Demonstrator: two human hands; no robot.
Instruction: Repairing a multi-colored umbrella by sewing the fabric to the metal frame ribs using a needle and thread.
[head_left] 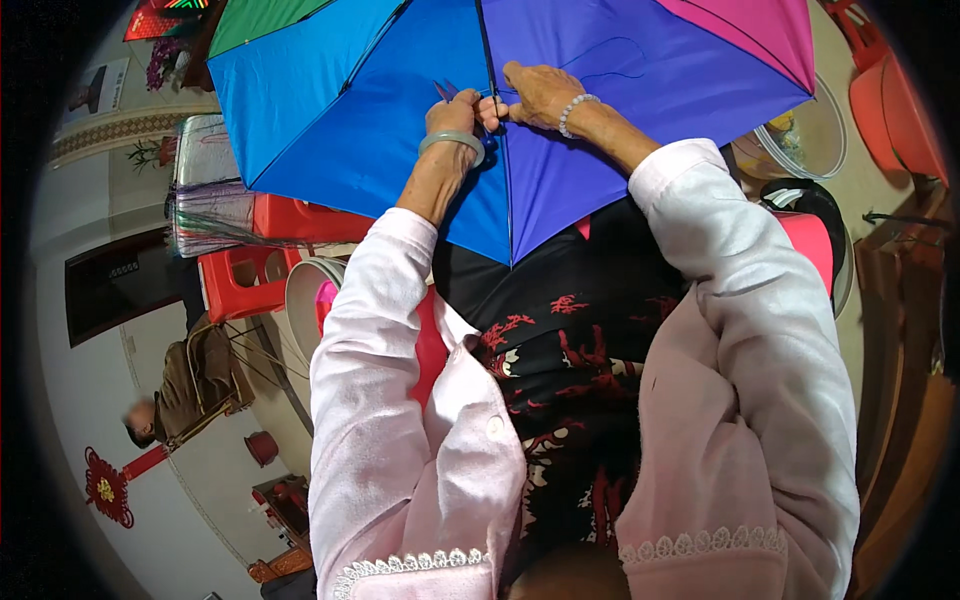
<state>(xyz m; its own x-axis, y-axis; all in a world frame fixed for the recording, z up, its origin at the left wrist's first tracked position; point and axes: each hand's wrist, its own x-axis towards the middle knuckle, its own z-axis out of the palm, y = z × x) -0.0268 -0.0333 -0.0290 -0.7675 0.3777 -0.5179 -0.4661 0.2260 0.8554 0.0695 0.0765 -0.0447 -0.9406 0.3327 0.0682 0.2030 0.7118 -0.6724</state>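
A multicoloured umbrella [370, 150] lies spread across my lap with its ribs facing me; blue and purple panels meet at the dark middle rib [505, 190]. Left of that rib, my left hand [455, 115] is closed around small scissors [444, 91], whose pointed blades stick out past the fingers. Its fingertips also pinch the cloth at the rib. My right hand [543, 97] is closed in a pinch against the same rib from the right, touching the left fingertips. A loop of dark blue thread [640, 62] trails from it over the purple panel. Any needle is hidden by the fingers.
Left of me, a red plastic stool [240, 285] stands beside a stack of plastic-wrapped goods [205, 180]. At right are a clear round tub [815, 130], red plastic seats [895, 115] and wooden furniture [890, 400]. A person [142, 420] is at the far left.
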